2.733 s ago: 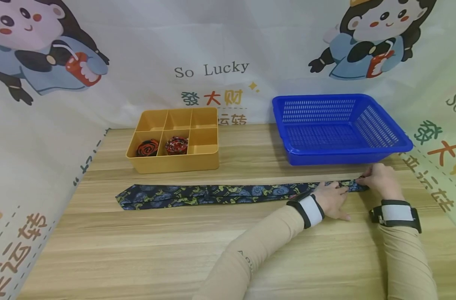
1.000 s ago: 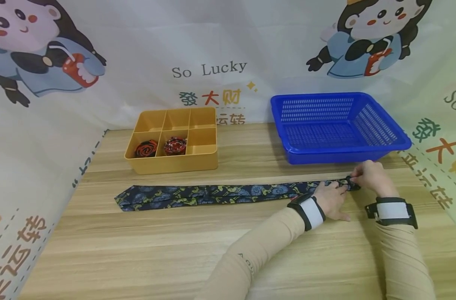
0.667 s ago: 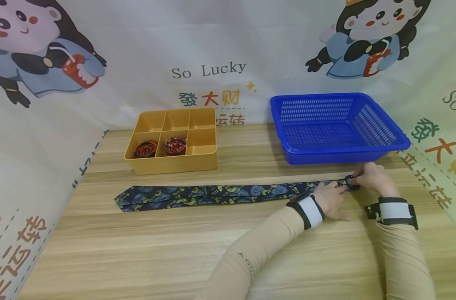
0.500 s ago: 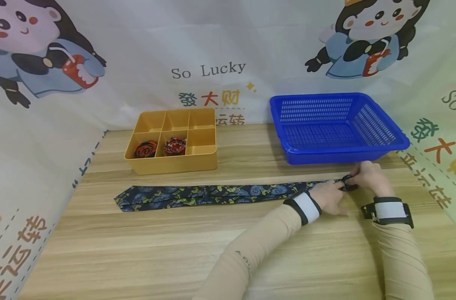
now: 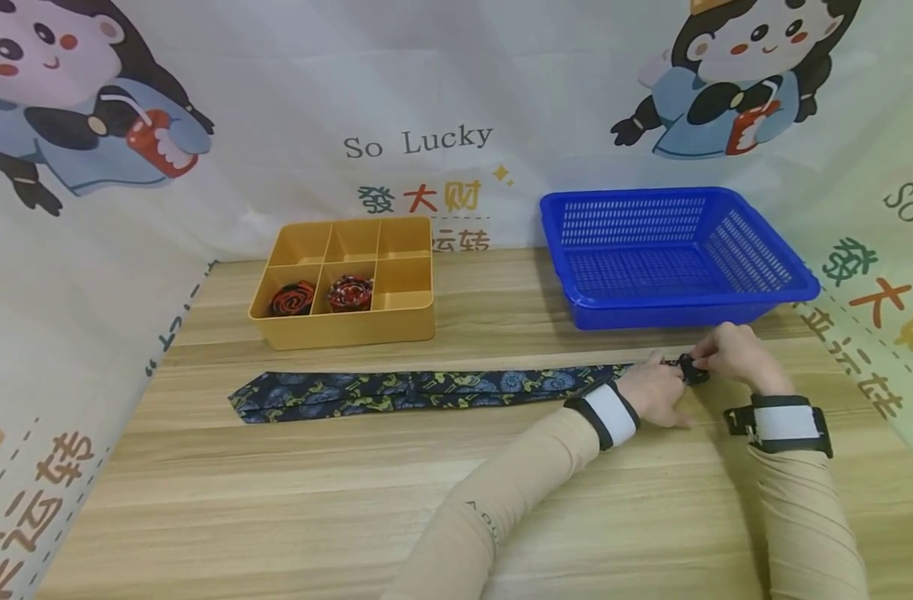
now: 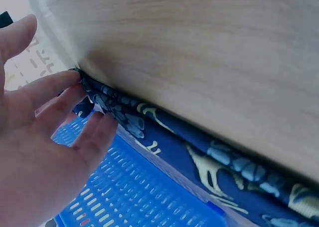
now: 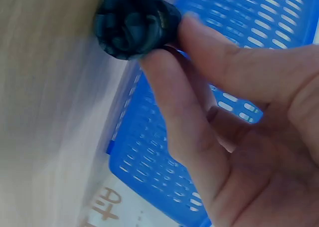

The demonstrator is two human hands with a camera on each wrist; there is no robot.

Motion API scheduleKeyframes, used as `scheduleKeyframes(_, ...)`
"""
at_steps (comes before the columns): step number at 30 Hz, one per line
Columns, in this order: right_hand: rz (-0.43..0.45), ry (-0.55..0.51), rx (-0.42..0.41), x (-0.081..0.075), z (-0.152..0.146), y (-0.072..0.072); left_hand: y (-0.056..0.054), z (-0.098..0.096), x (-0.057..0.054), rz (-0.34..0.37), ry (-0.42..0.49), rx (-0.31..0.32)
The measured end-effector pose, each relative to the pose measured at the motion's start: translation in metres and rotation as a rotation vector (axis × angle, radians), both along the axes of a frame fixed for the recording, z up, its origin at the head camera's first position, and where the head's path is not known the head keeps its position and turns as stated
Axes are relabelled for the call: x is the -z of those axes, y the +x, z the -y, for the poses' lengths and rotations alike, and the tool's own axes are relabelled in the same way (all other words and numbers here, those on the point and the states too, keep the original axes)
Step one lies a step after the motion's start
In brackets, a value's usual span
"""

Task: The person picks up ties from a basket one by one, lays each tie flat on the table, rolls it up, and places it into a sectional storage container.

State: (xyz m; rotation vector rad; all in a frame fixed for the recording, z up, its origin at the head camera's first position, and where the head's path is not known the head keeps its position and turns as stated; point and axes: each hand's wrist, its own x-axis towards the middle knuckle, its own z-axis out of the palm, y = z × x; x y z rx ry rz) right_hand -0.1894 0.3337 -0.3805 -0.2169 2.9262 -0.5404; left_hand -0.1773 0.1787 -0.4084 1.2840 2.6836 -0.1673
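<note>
A dark navy necktie (image 5: 456, 389) with blue shell and yellow-green figures lies lengthwise on the table, its wide pointed end at the left. Its narrow right end is wound into a small roll (image 7: 130, 27). The right hand (image 5: 737, 357) pinches this roll between thumb and fingers, as the right wrist view shows from close by. Just left of the roll, the left hand (image 5: 654, 393) rests on the tie. In the left wrist view its fingers (image 6: 60, 95) reach out loosely and touch the cloth, with the thumb held apart.
A yellow box (image 5: 351, 329) with several compartments stands at the back left. Two rolled patterned ties, one orange-black (image 5: 292, 297) and one red (image 5: 350, 293), sit in its front compartments. Behind the right hand is a blue perforated basket (image 5: 689, 315). Printed cloth (image 5: 426, 92) hangs around the table (image 5: 313, 500).
The tie's narrow end has gone from flat to rolled up, and the right hand has moved left with the roll. The left hand has slid slightly left; the wide end stays put.
</note>
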Motion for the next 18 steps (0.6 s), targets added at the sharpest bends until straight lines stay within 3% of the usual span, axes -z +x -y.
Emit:
scheduleKeyframes(4,0.035,-0.039,-0.003,0.001,-0.006,0.001,-0.002,0.001,0.0,0.016,0.015,-0.003)
scheduleKeyframes(11,0.054,-0.05,0.099,0.006,0.0,0.0,-0.012,0.003,0.002,0.143,0.074,-0.015)
scheduleKeyframes(13,0.049,-0.047,0.123,0.007,0.004,-0.001,-0.014,0.004,0.003,0.149,0.112,-0.029)
scheduleKeyframes(18,0.046,-0.054,0.161,0.006,0.014,-0.001,-0.015,0.002,0.006,0.023,0.221,-0.118)
